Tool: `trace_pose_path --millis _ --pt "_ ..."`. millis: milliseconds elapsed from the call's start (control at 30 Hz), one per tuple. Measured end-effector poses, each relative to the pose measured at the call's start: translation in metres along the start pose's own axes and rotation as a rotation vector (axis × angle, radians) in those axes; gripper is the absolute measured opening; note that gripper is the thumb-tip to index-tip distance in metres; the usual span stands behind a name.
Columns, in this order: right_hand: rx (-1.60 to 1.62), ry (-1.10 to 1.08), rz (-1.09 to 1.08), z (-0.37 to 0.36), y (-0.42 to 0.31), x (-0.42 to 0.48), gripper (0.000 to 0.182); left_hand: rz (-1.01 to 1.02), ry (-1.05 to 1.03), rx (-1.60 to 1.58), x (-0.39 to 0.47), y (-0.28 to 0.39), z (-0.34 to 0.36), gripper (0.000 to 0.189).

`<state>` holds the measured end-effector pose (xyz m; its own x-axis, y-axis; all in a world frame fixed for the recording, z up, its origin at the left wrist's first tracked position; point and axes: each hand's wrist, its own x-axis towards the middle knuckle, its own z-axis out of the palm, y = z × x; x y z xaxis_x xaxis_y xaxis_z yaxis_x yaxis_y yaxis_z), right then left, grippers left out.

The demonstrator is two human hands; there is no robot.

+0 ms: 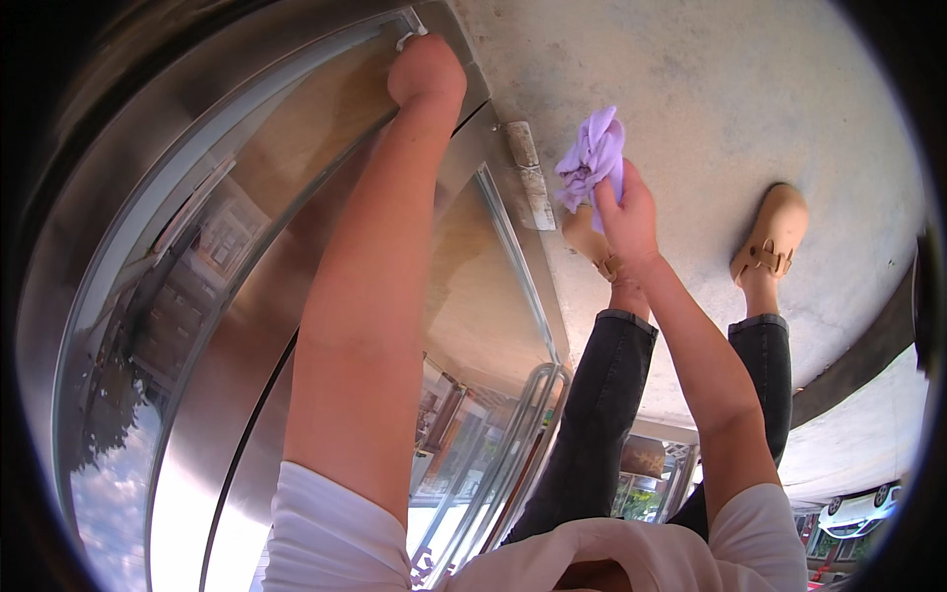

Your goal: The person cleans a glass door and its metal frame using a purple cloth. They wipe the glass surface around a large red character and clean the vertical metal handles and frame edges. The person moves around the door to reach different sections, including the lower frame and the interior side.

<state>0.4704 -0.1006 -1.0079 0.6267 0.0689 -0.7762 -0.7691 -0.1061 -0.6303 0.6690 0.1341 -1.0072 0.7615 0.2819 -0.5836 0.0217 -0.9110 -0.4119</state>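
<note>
My left hand (pixel 427 70) reaches to the lower corner of a glass pane (pixel 311 96) set in a metal frame. A bit of white material (pixel 407 41) shows at its fingertips, against the pane's edge; the fingers are mostly hidden behind the hand. My right hand (pixel 627 211) grips a crumpled purple cloth (pixel 592 159) in the air above the concrete ground, near one tan clog. Under my left arm is a second glass pane (pixel 488 288), part of a door with a tubular metal handle (pixel 544 399).
A worn whitish block (pixel 529 177) lies on the concrete (pixel 688 96) against the base of the metal frame. My feet in tan clogs (pixel 783 214) stand beside the door. A dark curb or strip (pixel 851 370) crosses the ground at the right, and a white car (pixel 858 512) is beyond.
</note>
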Motion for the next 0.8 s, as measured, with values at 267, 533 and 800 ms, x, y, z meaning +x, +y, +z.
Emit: trace_pose_path --millis 267,533,800 --pt "-0.001 0.009 -0.011 -0.006 0.003 -0.001 0.037 0.033 -0.032 0.007 -0.012 -0.001 0.001 0.020" --pt "-0.008 0.013 -0.016 -0.015 0.003 0.001 0.035 0.081 -0.108 0.083 0.000 -0.004 0.000 0.018" --pt "-0.013 0.036 -0.065 -0.037 -0.003 0.011 0.035 -0.023 -0.295 -0.267 0.010 -0.002 0.015 0.016"
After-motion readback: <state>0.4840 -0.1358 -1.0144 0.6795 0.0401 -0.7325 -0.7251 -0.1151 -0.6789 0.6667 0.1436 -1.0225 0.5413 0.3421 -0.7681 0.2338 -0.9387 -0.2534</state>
